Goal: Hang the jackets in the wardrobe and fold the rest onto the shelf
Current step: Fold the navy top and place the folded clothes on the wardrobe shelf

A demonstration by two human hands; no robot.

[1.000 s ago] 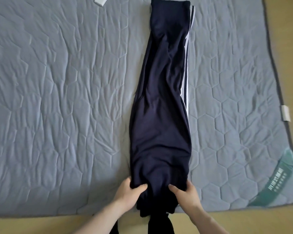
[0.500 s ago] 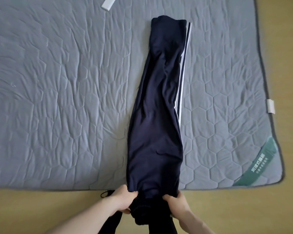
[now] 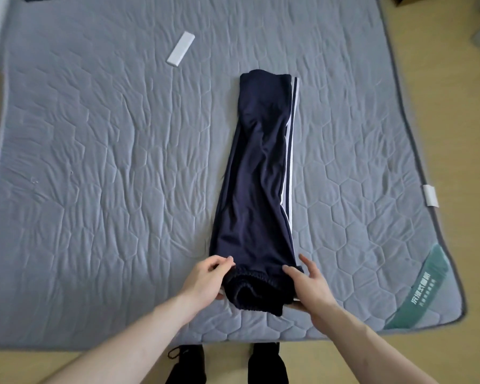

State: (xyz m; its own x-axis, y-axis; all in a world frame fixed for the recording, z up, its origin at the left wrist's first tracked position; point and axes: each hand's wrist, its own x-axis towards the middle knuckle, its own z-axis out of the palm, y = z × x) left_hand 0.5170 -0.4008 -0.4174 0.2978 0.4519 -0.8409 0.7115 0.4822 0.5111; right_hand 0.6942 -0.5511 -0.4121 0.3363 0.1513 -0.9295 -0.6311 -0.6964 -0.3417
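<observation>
Navy track pants with white side stripes lie lengthwise on the grey quilted mattress, folded into one long strip. The leg ends point away from me and the elastic waistband is nearest me. My left hand pinches the waistband's left edge with curled fingers. My right hand holds the right edge, fingers on top of the cloth and thumb beneath it. The waistband end is bunched slightly between the two hands.
A flat white rectangular piece lies on the mattress at the far left of the pants. A white tag and a green label sit at the mattress's right edge. Wooden floor surrounds it; my dark-clad feet stand at the near edge.
The pants have slid away from me, so the waistband that hung over the near mattress edge now lies on the mattress. Both hands moved forward with it.
</observation>
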